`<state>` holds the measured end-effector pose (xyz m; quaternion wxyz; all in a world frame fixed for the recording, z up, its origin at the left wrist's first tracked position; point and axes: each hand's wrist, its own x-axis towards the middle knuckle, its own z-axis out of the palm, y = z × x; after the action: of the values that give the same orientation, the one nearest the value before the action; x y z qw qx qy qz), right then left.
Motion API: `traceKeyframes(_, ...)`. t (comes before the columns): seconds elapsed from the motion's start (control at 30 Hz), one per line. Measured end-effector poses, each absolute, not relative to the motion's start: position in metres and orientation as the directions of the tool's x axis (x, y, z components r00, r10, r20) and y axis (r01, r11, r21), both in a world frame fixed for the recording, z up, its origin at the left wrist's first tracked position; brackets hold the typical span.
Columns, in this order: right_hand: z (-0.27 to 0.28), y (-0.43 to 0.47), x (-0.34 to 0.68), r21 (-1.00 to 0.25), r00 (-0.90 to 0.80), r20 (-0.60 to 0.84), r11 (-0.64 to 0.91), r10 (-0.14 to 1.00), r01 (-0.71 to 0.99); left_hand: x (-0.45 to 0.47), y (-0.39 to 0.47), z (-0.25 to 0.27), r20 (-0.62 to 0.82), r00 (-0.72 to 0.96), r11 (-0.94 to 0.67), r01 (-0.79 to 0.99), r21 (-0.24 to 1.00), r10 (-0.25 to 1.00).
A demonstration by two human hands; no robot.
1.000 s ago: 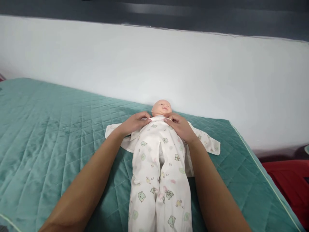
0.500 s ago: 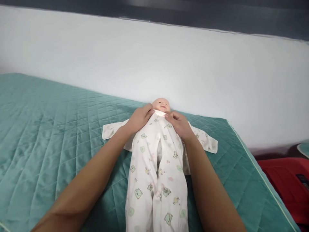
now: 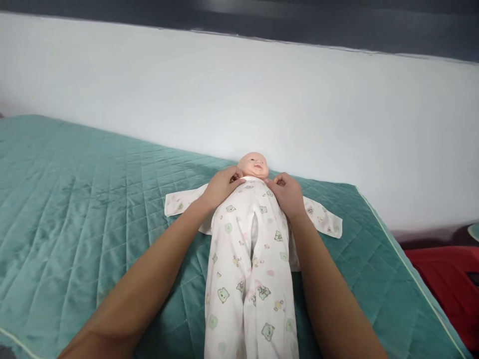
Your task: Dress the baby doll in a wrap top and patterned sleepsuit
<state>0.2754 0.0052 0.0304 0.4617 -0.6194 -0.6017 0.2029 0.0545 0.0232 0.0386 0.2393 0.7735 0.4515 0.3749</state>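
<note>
A baby doll (image 3: pixel 253 164) lies on its back, head toward the wall. White baby pants (image 3: pixel 251 249) printed with green bears cover its front, their waistband just under the chin. From beneath them a matching printed baby shirt (image 3: pixel 325 218) spreads its sleeves out to both sides. My left hand (image 3: pixel 224 186) pinches the waistband at its left end, beside the doll's neck. At the other end, my right hand (image 3: pixel 288 193) has thumb and fingers closed on the same edge. The doll's body is hidden under the cloth.
A green quilted bedspread (image 3: pixel 112 199) lies under everything. Behind the doll's head rises a white wall (image 3: pixel 239 99), with a dark band (image 3: pixel 337 25) above. Beyond the bed's right edge sits a red object (image 3: pixel 441 279), partly cut off.
The waistband has come slightly down from the doll's face, so the chin and neck show more. Both hands stay at its two ends. The whole view has shifted a little.
</note>
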Motion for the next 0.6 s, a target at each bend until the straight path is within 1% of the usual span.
traceKeyframes(0.1, 0.026, 0.005, 0.28, -0.762, 0.216, 0.364, 0.156, 0.906, 0.629, 0.05, 0.022, 0.033, 0.418, 0.316, -0.524, 0.519, 0.675, 0.852)
traceKeyframes(0.2, 0.02, 0.005, 0.284, -0.728, 0.203, 0.41, 0.185, 0.889, 0.66, 0.045, 0.02, 0.026, 0.48, 0.334, -0.58, 0.562, 0.59, 0.811)
traceKeyframes(0.33, 0.009, -0.007, 0.292, -0.713, 0.061, 0.488, 0.357, 0.871, 0.604, 0.032, 0.007, 0.01, 0.55, 0.33, -0.608, 0.649, 0.458, 0.767)
traceKeyframes(0.4, 0.002, -0.024, 0.294, -0.735, 0.004, 0.474, 0.393, 0.881, 0.552, 0.024, -0.007, 0.001, 0.569, 0.32, -0.59, 0.709, 0.386, 0.757)
traceKeyframes(0.43, -0.002, -0.036, 0.295, -0.761, -0.004, 0.447, 0.382, 0.894, 0.525, 0.02, -0.016, -0.003, 0.568, 0.314, -0.572, 0.739, 0.357, 0.761)
traceKeyframes(0.5, -0.008, -0.063, 0.295, -0.807, 0.019, 0.383, 0.325, 0.923, 0.494, 0.013, -0.038, -0.011, 0.551, 0.296, -0.526, 0.788, 0.321, 0.78)
traceKeyframes(0.6, -0.014, -0.108, 0.29, -0.827, 0.035, 0.316, 0.257, 0.948, 0.5, 0.005, -0.072, -0.018, 0.515, 0.306, -0.499, 0.817, 0.29, 0.801)
